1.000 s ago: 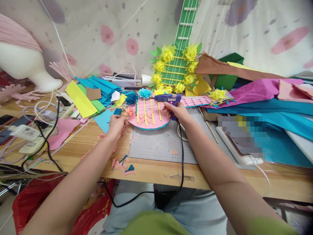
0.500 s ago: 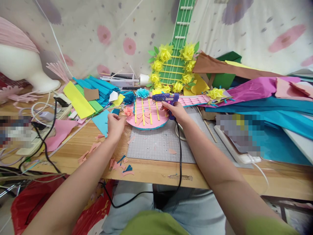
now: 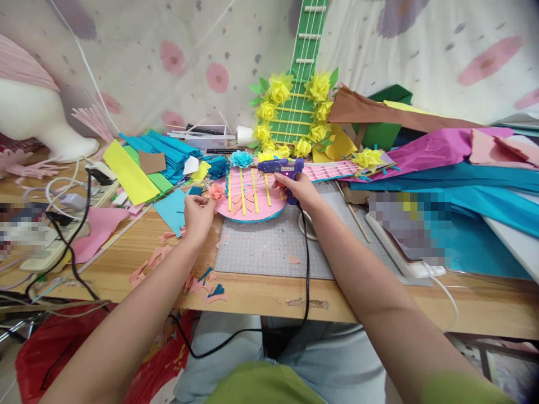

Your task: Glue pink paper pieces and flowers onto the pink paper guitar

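Note:
My right hand [image 3: 298,191] grips a purple glue gun [image 3: 281,166], its nozzle pointing left over a pink paper guitar [image 3: 252,203] with yellow strips. That guitar lies flat on a grey cutting mat [image 3: 269,249]. At the guitar's left edge my left hand [image 3: 197,212] is pinched shut on something small that I cannot make out. An orange paper flower [image 3: 217,191] sits just right of those fingers. A teal paper flower [image 3: 241,159] lies at the guitar's top edge. The gun's black cord [image 3: 306,264] runs down off the table.
A green paper guitar [image 3: 295,106] ringed with yellow flowers leans at the back. Folded teal and yellow paper [image 3: 147,163] lies at left, large magenta and teal sheets [image 3: 442,168] at right. Cables and a power strip [image 3: 46,247] crowd the left edge. Pink scraps [image 3: 202,283] litter the wood.
The view has drifted slightly, so everything sits a little further left. Both hands keep their places at the pink guitar.

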The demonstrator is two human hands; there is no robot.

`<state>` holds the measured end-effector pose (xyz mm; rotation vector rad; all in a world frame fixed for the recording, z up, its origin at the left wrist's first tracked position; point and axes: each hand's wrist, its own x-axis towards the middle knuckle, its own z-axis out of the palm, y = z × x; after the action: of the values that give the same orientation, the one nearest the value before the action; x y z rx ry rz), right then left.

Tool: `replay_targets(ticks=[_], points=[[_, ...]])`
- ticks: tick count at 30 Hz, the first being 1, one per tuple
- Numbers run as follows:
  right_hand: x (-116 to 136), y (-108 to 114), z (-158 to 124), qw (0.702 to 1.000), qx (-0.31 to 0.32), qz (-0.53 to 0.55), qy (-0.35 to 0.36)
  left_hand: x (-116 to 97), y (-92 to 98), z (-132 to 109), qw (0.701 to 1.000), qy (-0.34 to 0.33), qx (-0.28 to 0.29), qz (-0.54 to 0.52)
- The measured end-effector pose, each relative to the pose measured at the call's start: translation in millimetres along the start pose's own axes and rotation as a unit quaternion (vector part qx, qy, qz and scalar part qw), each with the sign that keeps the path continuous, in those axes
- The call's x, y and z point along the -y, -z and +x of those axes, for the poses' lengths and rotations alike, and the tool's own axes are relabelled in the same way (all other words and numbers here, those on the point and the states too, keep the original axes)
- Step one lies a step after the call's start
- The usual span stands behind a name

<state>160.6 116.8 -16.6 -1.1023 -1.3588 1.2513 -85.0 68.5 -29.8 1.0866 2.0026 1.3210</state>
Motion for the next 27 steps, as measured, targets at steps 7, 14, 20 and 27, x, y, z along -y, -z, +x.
replay_targets(ticks=[7, 14, 20, 27], points=[[-0.1, 0.4, -0.4, 1.0, 0.002, -0.012, -0.005, -3.7, 1.5, -4.6, 0.998, 0.005, 0.016, -0.058], [-1.4, 0.7, 0.1, 1.0, -0.001, 0.001, -0.004, -3.2, 2.4, -4.4, 0.999, -0.01, 0.025, -0.029], [0.4, 0.2, -0.6, 1.0, -0.002, -0.003, -0.003, 3.7, 2.3, 2.2, 0.998, -0.058, 0.037, -0.007], [-1.7, 0.6, 0.3, 1.0, -0.006, 0.006, -0.004, 6.9, 10.6, 2.0, 0.993, -0.111, 0.042, 0.028]])
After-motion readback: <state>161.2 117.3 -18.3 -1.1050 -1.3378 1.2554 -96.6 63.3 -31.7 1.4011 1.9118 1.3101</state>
